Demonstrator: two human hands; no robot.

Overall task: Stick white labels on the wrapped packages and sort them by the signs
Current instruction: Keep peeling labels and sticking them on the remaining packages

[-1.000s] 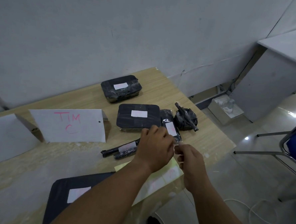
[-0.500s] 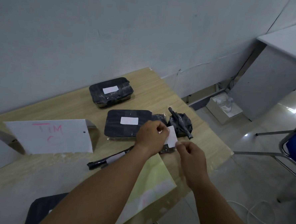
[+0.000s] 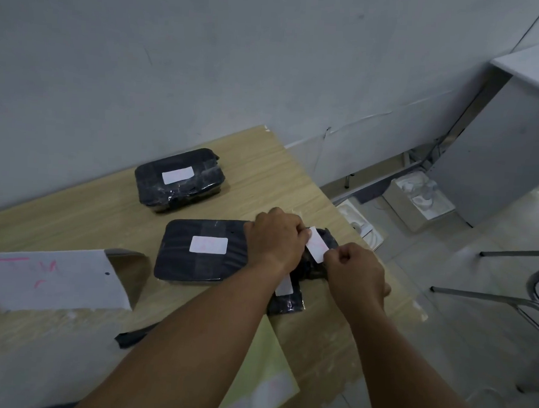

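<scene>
Left hand (image 3: 275,240), just right of the flat package (image 3: 195,268), pinches the upper end of a loose white label (image 3: 317,246). The right hand (image 3: 357,274), further right, pinches the lower end. The label's long axis slants from upper left to lower right. The lumpy package (image 3: 310,267) lies directly beneath it, equally near both hands, so the next move is probably straight down.

One sign (image 3: 52,280) stands left of the flat package. I count five wrapped packages: a slim one (image 3: 130,337) front-left, a far one (image 3: 180,189) behind, the flat one, a narrow one (image 3: 287,304) and the lumpy one. There are four labels: three stuck, one held.
</scene>
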